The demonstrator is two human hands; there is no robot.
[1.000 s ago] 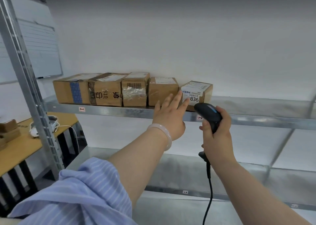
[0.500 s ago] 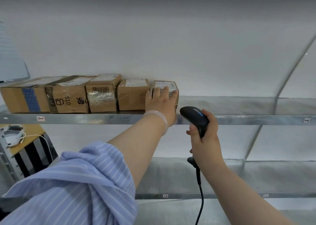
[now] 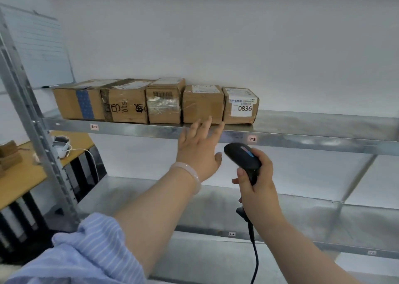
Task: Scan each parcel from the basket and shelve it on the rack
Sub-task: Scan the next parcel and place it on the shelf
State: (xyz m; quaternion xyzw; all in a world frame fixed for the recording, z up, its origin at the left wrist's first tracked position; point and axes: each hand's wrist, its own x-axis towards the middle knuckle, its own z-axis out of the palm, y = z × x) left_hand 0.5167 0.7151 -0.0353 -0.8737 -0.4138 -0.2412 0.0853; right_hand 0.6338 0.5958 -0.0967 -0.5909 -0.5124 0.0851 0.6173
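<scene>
Several brown cardboard parcels stand in a row on the upper metal shelf (image 3: 302, 130) of the rack. The rightmost parcel (image 3: 239, 105) carries a white label reading 0836. My left hand (image 3: 199, 148) hovers just below and in front of the shelf edge, fingers spread, holding nothing and touching no parcel. My right hand (image 3: 257, 184) grips a black corded barcode scanner (image 3: 243, 157), its head pointing up and left toward the shelf. The basket is out of view.
The upper shelf is bare to the right of the 0836 parcel. A lower shelf (image 3: 291, 219) lies beneath. A rack upright (image 3: 36, 132) stands at left, with a wooden desk (image 3: 19, 175) and a whiteboard (image 3: 41, 46) behind it.
My left hand has let go of the 0836 parcel and pulled back below the shelf edge. The parcel stays in the row. The view has swung back left.
</scene>
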